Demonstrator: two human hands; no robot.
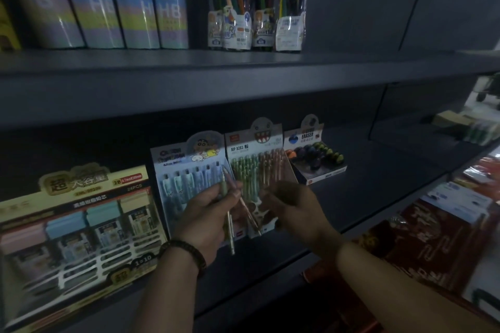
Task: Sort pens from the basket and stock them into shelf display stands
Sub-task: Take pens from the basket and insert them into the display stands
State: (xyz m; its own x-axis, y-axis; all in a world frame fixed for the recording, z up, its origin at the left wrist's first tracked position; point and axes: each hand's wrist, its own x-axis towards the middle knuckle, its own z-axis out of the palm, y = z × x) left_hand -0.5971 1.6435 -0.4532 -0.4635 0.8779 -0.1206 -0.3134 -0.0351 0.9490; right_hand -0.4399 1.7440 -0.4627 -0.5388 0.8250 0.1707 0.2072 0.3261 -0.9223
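Left hand (208, 213): fingers curled round a few pens (230, 220), tips pointing down.
Right hand (290, 207): just beside the pens, fingers curled; blur hides whether it pinches one.
Stands: cartoon stand (186, 170) behind the left hand; green-and-pink pen stand (257, 165) behind the right.
Shelf (378, 186): carries both stands; eraser box (315, 154) to their right.

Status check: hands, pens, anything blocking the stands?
Left hand grips several pens. Right hand curled beside them, grip unclear. Toothy-monster display stand directly behind, nothing in the way.
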